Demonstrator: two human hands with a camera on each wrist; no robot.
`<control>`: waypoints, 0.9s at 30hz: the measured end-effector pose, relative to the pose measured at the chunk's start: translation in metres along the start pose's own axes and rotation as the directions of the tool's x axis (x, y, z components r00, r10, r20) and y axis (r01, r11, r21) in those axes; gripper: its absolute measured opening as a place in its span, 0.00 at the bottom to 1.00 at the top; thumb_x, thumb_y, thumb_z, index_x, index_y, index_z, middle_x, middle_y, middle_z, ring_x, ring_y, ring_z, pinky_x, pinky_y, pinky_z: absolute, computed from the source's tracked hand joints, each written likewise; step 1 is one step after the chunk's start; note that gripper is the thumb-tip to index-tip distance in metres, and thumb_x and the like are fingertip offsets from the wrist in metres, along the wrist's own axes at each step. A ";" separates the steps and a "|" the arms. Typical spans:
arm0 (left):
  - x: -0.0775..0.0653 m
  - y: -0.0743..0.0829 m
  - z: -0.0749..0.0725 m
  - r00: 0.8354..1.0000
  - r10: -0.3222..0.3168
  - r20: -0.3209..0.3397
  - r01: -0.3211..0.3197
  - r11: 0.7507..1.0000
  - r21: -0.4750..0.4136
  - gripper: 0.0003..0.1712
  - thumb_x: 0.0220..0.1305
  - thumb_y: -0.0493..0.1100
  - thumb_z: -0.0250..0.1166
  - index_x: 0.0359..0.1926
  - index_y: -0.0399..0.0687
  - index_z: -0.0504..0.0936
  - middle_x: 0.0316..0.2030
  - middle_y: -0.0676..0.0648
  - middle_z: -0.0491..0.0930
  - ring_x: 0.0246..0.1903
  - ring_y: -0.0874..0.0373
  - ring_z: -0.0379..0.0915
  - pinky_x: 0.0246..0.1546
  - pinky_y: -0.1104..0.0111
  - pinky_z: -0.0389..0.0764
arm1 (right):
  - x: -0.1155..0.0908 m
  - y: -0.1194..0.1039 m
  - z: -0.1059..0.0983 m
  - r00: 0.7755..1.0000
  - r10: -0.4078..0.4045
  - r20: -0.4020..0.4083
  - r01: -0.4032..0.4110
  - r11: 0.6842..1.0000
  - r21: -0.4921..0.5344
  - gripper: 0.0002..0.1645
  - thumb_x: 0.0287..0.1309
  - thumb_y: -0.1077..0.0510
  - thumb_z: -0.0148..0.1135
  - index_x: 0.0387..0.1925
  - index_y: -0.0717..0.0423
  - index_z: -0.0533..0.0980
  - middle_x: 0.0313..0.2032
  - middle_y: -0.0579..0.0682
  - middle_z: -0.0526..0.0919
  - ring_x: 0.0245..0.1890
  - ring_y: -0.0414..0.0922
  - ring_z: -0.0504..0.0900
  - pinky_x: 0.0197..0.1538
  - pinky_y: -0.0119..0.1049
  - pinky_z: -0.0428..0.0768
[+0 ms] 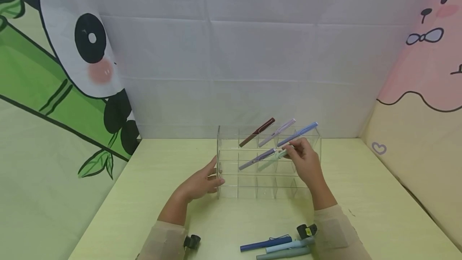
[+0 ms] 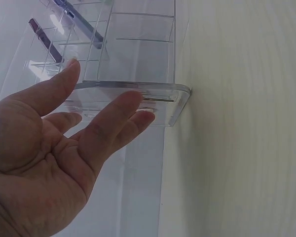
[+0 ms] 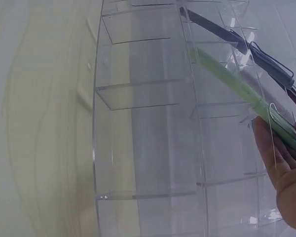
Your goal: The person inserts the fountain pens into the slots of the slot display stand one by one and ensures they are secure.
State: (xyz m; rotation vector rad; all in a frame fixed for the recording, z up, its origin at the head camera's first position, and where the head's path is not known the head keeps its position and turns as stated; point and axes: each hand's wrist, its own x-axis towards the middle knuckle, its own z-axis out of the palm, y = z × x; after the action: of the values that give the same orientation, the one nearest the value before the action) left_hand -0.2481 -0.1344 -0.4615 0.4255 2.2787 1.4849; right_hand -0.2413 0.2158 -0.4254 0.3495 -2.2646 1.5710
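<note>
A clear acrylic pen stand (image 1: 265,181) with tiered compartments stands on the table. My right hand (image 1: 304,159) pinches a light green pen (image 3: 237,86) near its capped, clipped end, and the pen's lower end lies in a middle-tier compartment. Beside it, a grey-purple pen (image 1: 257,159) leans in the same tier. Along the back tier lean a dark red pen (image 1: 257,132), a lilac pen (image 1: 277,133) and a blue pen (image 1: 297,134). My left hand (image 1: 202,181) is at the stand's left side wall, thumb and fingers spread and fairly straight in the left wrist view.
Near the table's front edge lie a dark blue pen (image 1: 265,244), a light blue pen (image 1: 288,246) and a grey-green pen (image 1: 283,254), close to the right sleeve. A pale cloth wall (image 1: 260,51) rises behind the stand, with printed cartoon panels at both sides.
</note>
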 end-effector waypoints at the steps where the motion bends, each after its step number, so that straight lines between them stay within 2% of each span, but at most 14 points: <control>1: 0.000 0.000 0.000 1.000 -0.002 0.000 0.002 1.000 0.001 0.53 0.63 0.58 0.65 0.76 0.80 0.38 0.73 0.35 0.56 0.60 0.38 0.73 0.59 0.42 0.73 | 0.000 0.000 -0.001 1.000 0.010 0.006 -0.010 1.000 0.000 0.20 0.71 0.50 0.54 0.51 0.63 0.70 0.47 0.60 0.83 0.43 0.44 0.86 0.48 0.36 0.84; 3: 0.000 0.001 0.000 1.000 0.001 0.003 -0.001 1.000 0.004 0.53 0.64 0.58 0.65 0.76 0.80 0.38 0.73 0.34 0.56 0.60 0.38 0.73 0.59 0.42 0.73 | 0.000 -0.002 -0.005 1.000 0.025 0.017 -0.025 1.000 -0.010 0.20 0.71 0.48 0.55 0.50 0.61 0.71 0.46 0.59 0.83 0.42 0.43 0.86 0.47 0.33 0.84; 10: 0.000 0.000 -0.001 0.999 0.034 0.027 -0.034 0.999 0.003 0.52 0.65 0.57 0.64 0.77 0.76 0.37 0.72 0.34 0.57 0.62 0.38 0.71 0.58 0.44 0.75 | -0.007 -0.034 -0.016 0.993 0.047 0.105 -0.045 0.999 -0.017 0.14 0.72 0.57 0.54 0.47 0.67 0.72 0.47 0.65 0.82 0.45 0.58 0.84 0.50 0.43 0.84; 17: 0.000 -0.003 -0.002 0.999 0.030 0.035 -0.030 1.000 0.001 0.53 0.65 0.58 0.64 0.78 0.73 0.36 0.72 0.34 0.57 0.61 0.39 0.73 0.58 0.46 0.75 | -0.007 -0.031 -0.017 0.993 0.020 0.116 -0.020 1.000 -0.004 0.12 0.70 0.59 0.56 0.44 0.67 0.73 0.45 0.64 0.82 0.43 0.54 0.86 0.47 0.38 0.84; 23: 0.000 -0.003 -0.002 0.999 0.019 0.032 -0.019 1.000 -0.001 0.54 0.65 0.58 0.64 0.78 0.72 0.36 0.72 0.34 0.57 0.61 0.39 0.72 0.57 0.48 0.76 | -0.008 -0.027 -0.017 0.994 0.005 0.112 -0.006 1.000 0.008 0.12 0.70 0.59 0.56 0.44 0.67 0.74 0.44 0.65 0.82 0.41 0.55 0.86 0.47 0.43 0.84; 27: 0.000 -0.002 -0.001 0.999 0.016 0.029 -0.016 1.000 -0.006 0.54 0.65 0.57 0.65 0.78 0.72 0.36 0.73 0.34 0.57 0.61 0.39 0.72 0.57 0.48 0.76 | -0.005 -0.014 -0.015 0.996 -0.024 0.083 0.025 1.000 -0.012 0.11 0.70 0.58 0.56 0.45 0.64 0.75 0.44 0.62 0.84 0.41 0.55 0.86 0.47 0.44 0.84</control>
State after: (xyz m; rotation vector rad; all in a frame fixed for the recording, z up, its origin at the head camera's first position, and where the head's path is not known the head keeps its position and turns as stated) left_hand -0.2488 -0.1362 -0.4630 0.4616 2.2530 1.4834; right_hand -0.2289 0.2250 -0.4111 0.4449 -2.3231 1.5555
